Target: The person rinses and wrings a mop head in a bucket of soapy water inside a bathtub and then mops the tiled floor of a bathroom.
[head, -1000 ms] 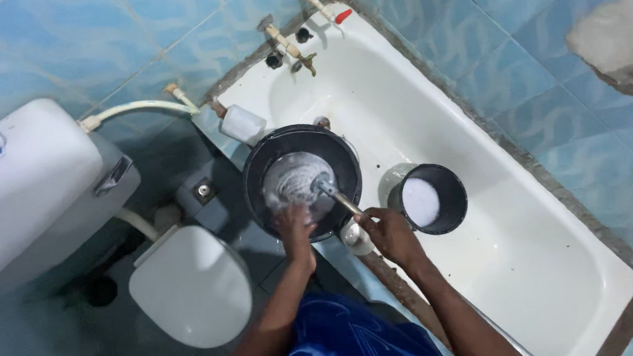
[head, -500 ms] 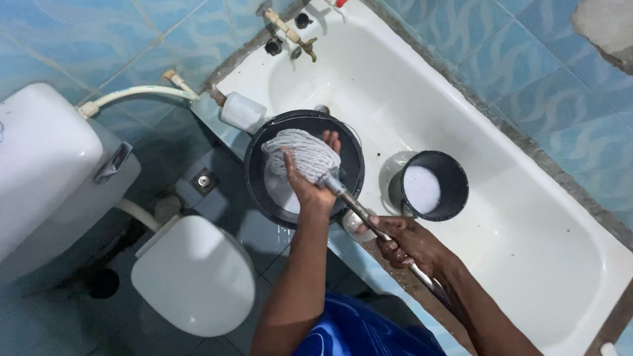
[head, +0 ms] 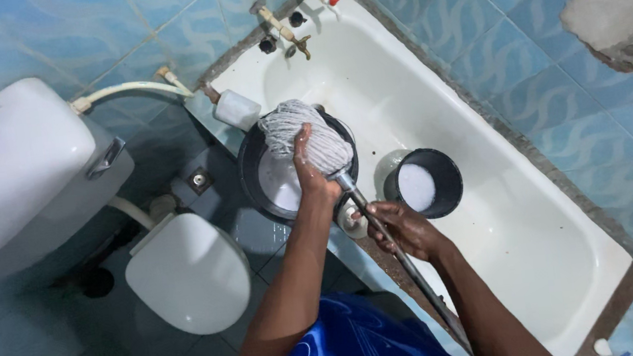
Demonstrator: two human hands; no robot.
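Mop head (head: 303,135) lifted clear of black bucket (head: 252,174) since a second ago; left hand (head: 312,174) squeezing strands, right hand (head: 401,228) clenched on mop handle (head: 389,245): wringing under way.

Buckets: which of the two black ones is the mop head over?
The larger black bucket by the toilet; the left hand squeezes the mop head above it. The smaller bucket stands in the bathtub.

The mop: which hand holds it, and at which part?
Both hands hold the mop. The left hand squeezes its grey string head above the large black bucket; the right hand grips the metal handle just below the head.
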